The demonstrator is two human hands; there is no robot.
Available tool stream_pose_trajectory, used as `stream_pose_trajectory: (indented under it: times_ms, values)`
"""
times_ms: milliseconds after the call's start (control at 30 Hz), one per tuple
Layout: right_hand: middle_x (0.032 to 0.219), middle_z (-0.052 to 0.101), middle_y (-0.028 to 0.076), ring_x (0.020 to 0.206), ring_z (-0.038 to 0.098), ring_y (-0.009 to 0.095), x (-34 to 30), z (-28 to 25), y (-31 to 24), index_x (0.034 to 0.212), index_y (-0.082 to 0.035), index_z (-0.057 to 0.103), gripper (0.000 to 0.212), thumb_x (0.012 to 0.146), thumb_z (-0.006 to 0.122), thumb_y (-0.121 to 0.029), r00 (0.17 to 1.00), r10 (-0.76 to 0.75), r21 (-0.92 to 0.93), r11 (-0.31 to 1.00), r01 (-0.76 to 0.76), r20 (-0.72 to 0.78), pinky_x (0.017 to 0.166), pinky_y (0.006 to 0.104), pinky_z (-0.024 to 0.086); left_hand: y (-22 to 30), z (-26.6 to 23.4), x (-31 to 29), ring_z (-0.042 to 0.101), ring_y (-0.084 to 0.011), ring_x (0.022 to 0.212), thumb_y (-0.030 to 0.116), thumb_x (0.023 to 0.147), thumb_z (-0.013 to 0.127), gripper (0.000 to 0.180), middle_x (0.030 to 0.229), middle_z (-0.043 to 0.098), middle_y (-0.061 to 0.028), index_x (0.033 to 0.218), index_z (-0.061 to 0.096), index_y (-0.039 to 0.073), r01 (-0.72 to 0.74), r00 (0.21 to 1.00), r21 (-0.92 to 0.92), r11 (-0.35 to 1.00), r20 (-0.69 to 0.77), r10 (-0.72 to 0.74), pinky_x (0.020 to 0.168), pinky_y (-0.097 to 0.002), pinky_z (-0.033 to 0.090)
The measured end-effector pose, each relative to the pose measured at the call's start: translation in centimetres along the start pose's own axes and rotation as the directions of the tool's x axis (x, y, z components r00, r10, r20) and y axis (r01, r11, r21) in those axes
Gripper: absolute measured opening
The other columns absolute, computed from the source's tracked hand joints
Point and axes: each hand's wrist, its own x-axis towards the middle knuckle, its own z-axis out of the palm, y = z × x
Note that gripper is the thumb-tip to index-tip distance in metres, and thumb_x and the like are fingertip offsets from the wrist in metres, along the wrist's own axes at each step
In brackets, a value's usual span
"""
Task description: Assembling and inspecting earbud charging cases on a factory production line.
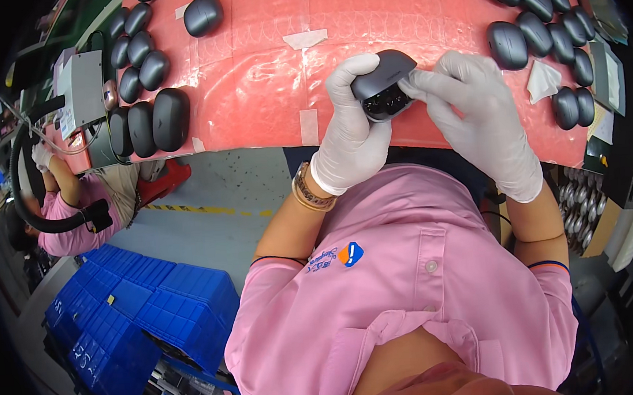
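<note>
A dark grey earbud charging case (pixel 387 75) with its lid raised is in front of my chest, over the near edge of the table. Its glossy black inside (pixel 387 103) faces me. My left hand (pixel 352 125), in a white glove, grips the case from the left, thumb and fingers around its body. At the case's right side is my right hand (pixel 471 106), also gloved, with thumb and fingertips pinched together at the opening. Whatever those fingertips hold, if anything, is hidden.
Several closed grey cases (pixel 505 45) lie at the table's right, near a crumpled white wipe (pixel 543 81). More cases (pixel 153 69) and larger black ones (pixel 171 119) sit at the left. Pink film covers the table (pixel 252 121). Blue crates (pixel 192 301) and another person (pixel 86 206) are on the left.
</note>
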Motion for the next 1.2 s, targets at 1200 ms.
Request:
stream_pose_trajectory:
  times_ms: [1200]
  values:
    - [0.081, 0.055, 0.003, 0.076, 0.049, 0.008, -3.1, 1.2, -0.2, 0.118, -0.005, 0.062, 0.032, 0.088, 0.054, 0.000, 0.878, 0.473, 0.725, 0.629, -0.279, -0.072, 0.069, 0.0201, 0.041, 2.8, 0.4, -0.1, 0.049, -0.0309, 0.120, 0.017, 0.094, 0.052, 0.052, 0.131, 0.043, -0.0134, 0.138, 0.023, 0.018, 0.307, 0.936, -0.755, 0.579, 0.131, -0.326, 0.102, -0.0435, 0.043]
